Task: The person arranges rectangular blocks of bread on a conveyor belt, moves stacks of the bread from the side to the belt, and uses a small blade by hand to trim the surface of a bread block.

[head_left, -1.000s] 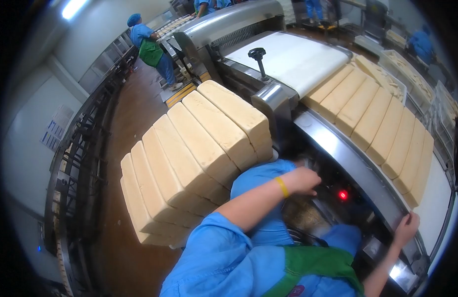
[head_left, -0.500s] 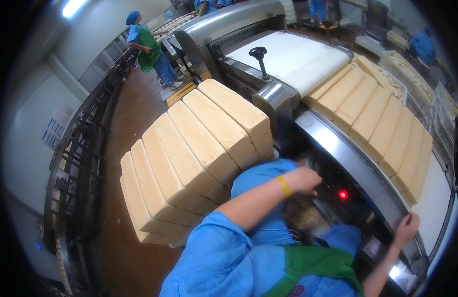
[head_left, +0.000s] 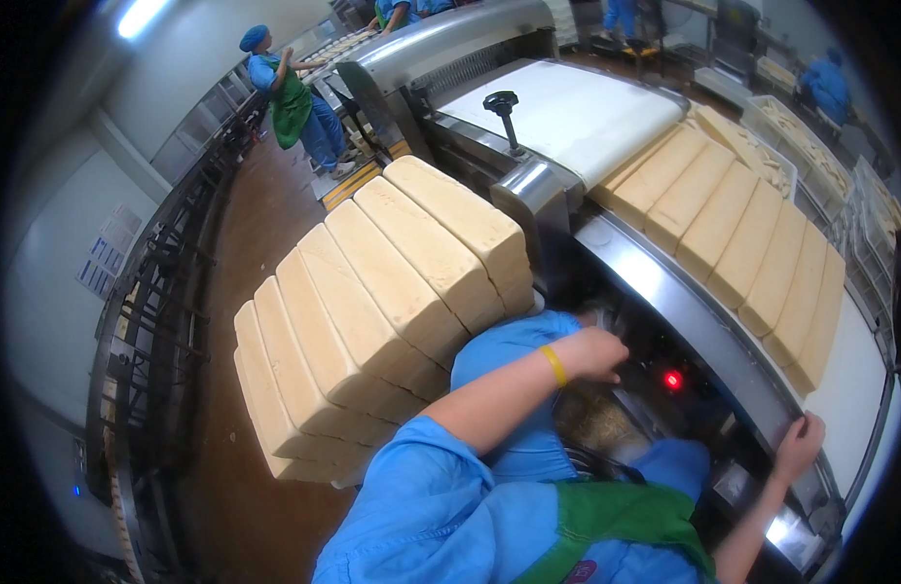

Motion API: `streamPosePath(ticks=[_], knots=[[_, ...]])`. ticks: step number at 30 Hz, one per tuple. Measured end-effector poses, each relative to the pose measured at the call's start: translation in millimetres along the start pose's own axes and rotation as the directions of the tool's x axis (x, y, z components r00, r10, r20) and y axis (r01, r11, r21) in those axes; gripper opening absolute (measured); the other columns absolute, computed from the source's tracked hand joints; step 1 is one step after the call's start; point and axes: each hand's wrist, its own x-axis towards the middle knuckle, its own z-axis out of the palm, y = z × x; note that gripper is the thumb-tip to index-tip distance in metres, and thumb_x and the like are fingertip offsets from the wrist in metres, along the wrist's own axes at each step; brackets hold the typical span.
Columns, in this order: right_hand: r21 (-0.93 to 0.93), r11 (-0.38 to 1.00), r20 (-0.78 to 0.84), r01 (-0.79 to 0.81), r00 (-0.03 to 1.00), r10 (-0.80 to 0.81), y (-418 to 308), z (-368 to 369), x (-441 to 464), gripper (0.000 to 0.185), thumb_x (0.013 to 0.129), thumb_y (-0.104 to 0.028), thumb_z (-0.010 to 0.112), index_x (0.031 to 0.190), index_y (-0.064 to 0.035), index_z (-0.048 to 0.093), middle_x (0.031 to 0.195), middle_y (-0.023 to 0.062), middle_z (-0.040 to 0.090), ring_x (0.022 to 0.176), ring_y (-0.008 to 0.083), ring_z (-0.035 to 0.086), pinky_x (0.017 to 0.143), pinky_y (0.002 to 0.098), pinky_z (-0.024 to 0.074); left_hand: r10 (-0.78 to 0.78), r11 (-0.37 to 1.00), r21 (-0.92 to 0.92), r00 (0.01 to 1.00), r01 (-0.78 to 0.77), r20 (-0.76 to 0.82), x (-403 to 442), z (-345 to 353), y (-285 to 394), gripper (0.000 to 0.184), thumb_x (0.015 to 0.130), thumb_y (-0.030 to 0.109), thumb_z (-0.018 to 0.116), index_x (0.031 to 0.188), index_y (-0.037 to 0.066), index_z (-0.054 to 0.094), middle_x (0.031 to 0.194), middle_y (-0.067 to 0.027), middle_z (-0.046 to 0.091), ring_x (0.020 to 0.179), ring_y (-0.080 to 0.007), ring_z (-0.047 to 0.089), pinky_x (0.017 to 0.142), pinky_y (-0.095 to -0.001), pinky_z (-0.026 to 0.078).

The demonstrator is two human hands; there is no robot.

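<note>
My left hand [head_left: 596, 354], with a yellow band at the wrist, hangs over my knee beside the machine's dark open underside. Its fingers are curled in; nothing shows in them, though the palm faces away. On the metal side rail [head_left: 698, 316] of the conveyor, near its lower end, my right hand [head_left: 799, 450] is closed over the edge. Just above that hand ends a row of pale loaf-shaped blocks [head_left: 742, 243] lying side by side on the white belt [head_left: 852, 375]. To my left stands a layered stack of similar blocks [head_left: 372, 282].
A machine [head_left: 450, 49] with a flat white belt and a black knob [head_left: 501, 101] stands ahead. Crates [head_left: 796, 141] line the far right. A red light [head_left: 673, 381] glows below the rail. A co-worker in a green apron [head_left: 293, 102] stands by another line.
The co-worker's hand has risen from the waist to upper chest height. The view has shifted slightly. My hands keep their places, and the stack looks the same.
</note>
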Motion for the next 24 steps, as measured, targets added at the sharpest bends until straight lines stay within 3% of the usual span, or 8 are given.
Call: streamPosePath(ticks=[7,24], knots=[[0.016,1.0,0.003,-0.013,1.0,0.013,0.0,0.2,0.4,0.016,0.087,-0.009,0.053,0.099,0.0006,0.059,0.105,0.0141,0.058,0.101,0.0312,0.055,0.091,0.0372,0.0427,-0.008,1.0,0.009,1.0,0.008,-0.02,-2.1,-2.0,2.7,0.033,0.08,0.031,0.069,0.1,0.006,0.066,0.094,-0.0144,0.067,0.09,-0.0319,0.064,0.077,-0.0411,0.051],[0.024,1.0,-0.015,0.005,1.0,-0.004,-4.4,-2.3,1.6,0.016,0.087,-0.008,0.054,0.099,0.0011,0.059,0.103,0.015,0.058,0.099,0.0316,0.055,0.089,0.0379,0.0428,0.001,1.0,-0.002,1.0,-0.001,0.014,-1.0,-0.7,0.1,0.037,0.079,0.034,0.068,0.1,0.004,0.062,0.092,-0.016,0.066,0.088,-0.0348,0.063,0.076,-0.0442,0.05]])
